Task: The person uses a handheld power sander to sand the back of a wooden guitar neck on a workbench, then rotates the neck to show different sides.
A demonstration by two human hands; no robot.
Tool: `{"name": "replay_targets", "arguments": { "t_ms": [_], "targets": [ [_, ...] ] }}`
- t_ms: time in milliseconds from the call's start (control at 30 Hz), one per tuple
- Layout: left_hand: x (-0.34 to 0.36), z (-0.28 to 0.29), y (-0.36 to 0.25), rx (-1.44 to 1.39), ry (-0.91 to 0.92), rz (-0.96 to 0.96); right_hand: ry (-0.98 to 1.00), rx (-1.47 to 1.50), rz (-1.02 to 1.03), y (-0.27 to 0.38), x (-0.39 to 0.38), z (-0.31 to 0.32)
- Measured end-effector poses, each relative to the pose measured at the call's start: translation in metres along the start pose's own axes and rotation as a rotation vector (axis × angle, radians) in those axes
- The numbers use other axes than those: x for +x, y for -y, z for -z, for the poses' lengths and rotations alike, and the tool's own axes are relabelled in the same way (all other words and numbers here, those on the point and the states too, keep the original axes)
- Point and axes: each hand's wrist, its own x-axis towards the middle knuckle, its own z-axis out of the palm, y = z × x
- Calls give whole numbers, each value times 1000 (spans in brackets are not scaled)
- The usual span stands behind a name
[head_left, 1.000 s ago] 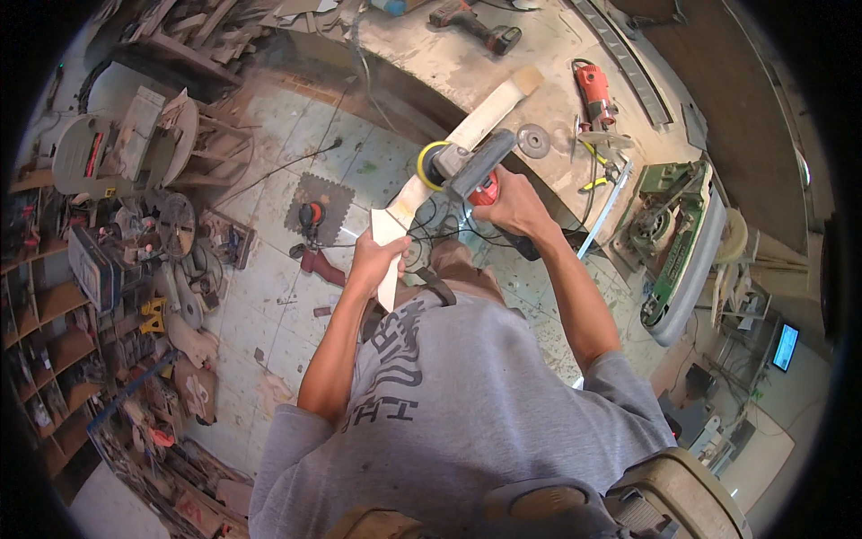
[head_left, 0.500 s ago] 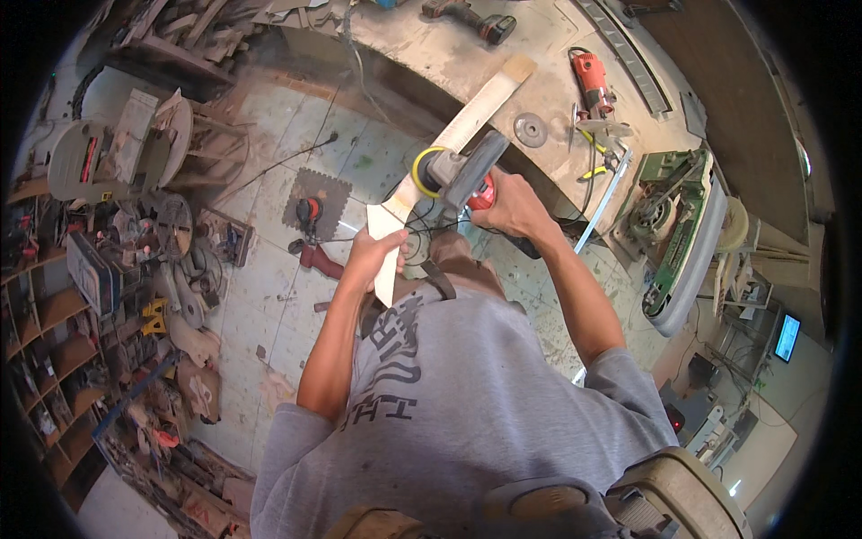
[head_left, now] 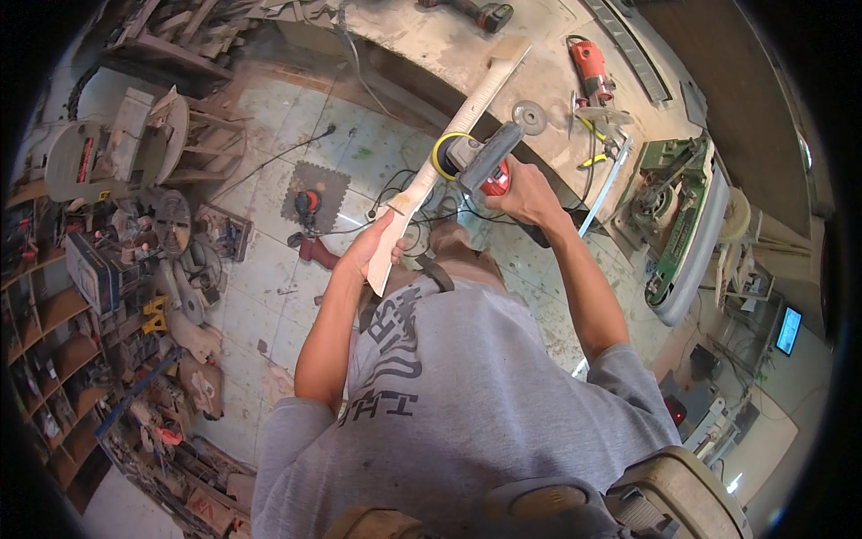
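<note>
A pale wooden guitar neck (head_left: 472, 110) slants from near my waist up to the workbench, its far end at the bench's near edge. My left hand (head_left: 377, 250) is closed around its broader near end, thumb on top. In my right hand (head_left: 528, 195) is a red-bodied angle grinder (head_left: 496, 178), gripped by the body. The grinder's yellow-rimmed round pad (head_left: 440, 156) lies against the middle of the neck's right side or very close to it; contact cannot be made out exactly. A long dark grey part of the tool hides some of its head.
On the workbench (head_left: 548, 76) lie a loose round disc (head_left: 530, 117), a red power tool (head_left: 588, 67) and a drill (head_left: 489, 16). A green belt sander (head_left: 669, 225) stands at right. Cables and another corded tool (head_left: 308, 201) lie on the tiled floor. Cluttered shelves (head_left: 67, 323) line the left.
The guitar neck has rolled in my left hand, so its near end shows a different face. The grinder has shifted slightly right and up along the neck.
</note>
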Motion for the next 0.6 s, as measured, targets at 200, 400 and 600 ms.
{"name": "replay_targets", "arguments": {
  "t_ms": [200, 400, 600],
  "targets": [
    [2, -11, 1, -68, 86, 60, 39, -72, -4, 9, -7, -5],
    [12, -2, 6, -63, 125, 102, -10, -70, -15, -7, 8, 11],
    [13, -8, 9, -54, 105, 97, 181, -160, 77, 13, -7, -1]
  ]
}}
